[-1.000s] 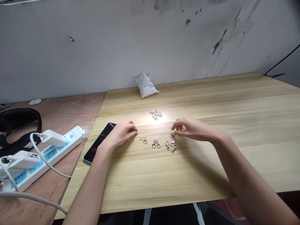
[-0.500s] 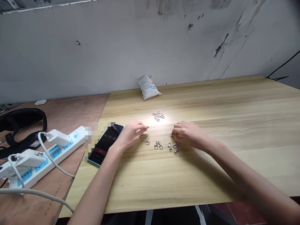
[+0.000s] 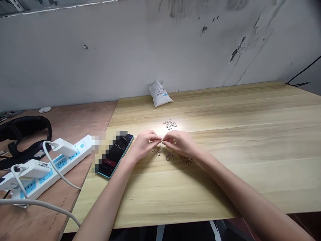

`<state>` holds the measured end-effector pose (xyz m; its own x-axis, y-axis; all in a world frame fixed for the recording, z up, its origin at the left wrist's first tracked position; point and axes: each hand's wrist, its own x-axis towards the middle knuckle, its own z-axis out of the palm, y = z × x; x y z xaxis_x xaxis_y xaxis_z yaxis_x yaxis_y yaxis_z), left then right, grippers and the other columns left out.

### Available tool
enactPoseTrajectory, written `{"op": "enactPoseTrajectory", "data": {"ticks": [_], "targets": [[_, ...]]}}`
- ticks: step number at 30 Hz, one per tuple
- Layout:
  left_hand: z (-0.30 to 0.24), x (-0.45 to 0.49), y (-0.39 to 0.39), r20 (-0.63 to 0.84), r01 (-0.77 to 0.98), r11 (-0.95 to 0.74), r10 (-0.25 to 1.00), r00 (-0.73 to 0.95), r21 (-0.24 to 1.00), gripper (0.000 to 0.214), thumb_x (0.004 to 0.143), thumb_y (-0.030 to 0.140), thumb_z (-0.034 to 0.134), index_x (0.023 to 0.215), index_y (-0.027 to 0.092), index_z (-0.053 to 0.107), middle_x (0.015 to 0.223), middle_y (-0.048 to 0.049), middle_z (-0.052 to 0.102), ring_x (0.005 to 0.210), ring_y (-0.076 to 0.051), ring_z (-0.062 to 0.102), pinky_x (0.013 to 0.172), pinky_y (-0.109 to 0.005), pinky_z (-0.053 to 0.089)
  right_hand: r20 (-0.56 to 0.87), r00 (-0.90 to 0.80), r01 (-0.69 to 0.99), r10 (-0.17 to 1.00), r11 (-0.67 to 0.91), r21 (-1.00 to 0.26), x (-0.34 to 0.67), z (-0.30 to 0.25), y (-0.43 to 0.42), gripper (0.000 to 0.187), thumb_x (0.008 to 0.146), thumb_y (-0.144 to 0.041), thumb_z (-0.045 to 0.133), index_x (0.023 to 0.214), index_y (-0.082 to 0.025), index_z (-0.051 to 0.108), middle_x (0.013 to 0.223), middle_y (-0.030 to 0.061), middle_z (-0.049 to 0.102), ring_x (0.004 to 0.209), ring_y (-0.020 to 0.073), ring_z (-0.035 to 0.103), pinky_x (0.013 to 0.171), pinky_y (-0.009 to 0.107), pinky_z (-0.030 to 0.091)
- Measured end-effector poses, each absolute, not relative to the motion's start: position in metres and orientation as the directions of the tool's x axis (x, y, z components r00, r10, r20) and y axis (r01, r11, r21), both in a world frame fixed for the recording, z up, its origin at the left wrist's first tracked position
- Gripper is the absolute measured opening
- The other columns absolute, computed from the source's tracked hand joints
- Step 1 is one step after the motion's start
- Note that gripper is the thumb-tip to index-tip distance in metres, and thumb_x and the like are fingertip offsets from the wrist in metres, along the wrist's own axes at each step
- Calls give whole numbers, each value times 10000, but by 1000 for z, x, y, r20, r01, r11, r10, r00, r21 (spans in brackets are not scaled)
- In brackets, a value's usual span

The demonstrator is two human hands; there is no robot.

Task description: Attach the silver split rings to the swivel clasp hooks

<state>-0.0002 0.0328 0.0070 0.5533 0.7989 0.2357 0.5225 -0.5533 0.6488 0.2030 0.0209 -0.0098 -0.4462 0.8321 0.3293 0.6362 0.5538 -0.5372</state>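
My left hand [image 3: 147, 144] pinches a tiny metal piece, seemingly a ring, between thumb and fingertips. Against it, fingertips almost touching, my right hand [image 3: 178, 142] is closed on a small metal clasp, mostly hidden by the fingers. Just below my left hand lie several metal rings [image 3: 157, 152]. A few swivel clasps [image 3: 170, 155] rest on the table between the hands and me. Under my right wrist sits another group of clasps [image 3: 187, 160], partly covered. Beyond both hands is a small heap of silvery clasps and rings [image 3: 170, 125].
A phone [image 3: 116, 155] showing a running timer lies left of my left forearm. Farther left are a white power strip [image 3: 84, 142] with plugged chargers and cables, and a black strap-like headset [image 3: 27, 134]. A white packet [image 3: 159, 94] stands near the wall at the table's back.
My right hand has moved left from above the clasps to meet my left hand, bringing the clasp with it. My left hand has shifted slightly right.
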Motion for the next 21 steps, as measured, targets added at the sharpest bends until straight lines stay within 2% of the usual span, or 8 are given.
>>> {"op": "enactPoseTrajectory", "data": {"ticks": [4,9,14,17,21], "targets": [[9,-1,33,245,522,-546,807,537,655,149,898,285,627,909,237,768,857,-45,715,809,-188,645,731,-332,503,392,-435,642,810,585,-496,202,-19,23,128,884,-237,606,821,-208,713,728,5,698,643,122,584,602,247,392],[11,-1,33,226,500,-510,822,522,700,152,887,304,644,826,220,754,832,-29,713,788,-172,653,727,-308,503,433,-430,540,792,610,-579,202,-16,19,128,872,-236,598,785,-193,683,686,-5,657,599,104,536,588,233,383],[13,1,32,261,461,-490,841,475,740,135,891,303,636,865,218,739,912,-29,702,861,-173,650,808,-323,506,405,-424,514,810,583,-629,205,-17,18,88,857,-195,607,787,-195,661,671,-23,628,599,94,536,589,216,384],[11,0,34,317,525,-524,843,436,671,91,865,285,670,844,222,732,934,-29,684,925,-190,619,854,-355,492,401,-425,552,812,583,-596,210,-20,22,60,853,-183,627,819,-194,674,688,-12,654,603,102,544,597,226,391],[5,-3,36,373,673,-586,809,455,451,54,844,224,685,800,220,716,971,-29,675,981,-216,563,868,-387,473,415,-417,562,809,588,-581,217,-25,27,102,872,-155,612,891,-195,704,744,9,693,619,112,549,617,243,406]]}}
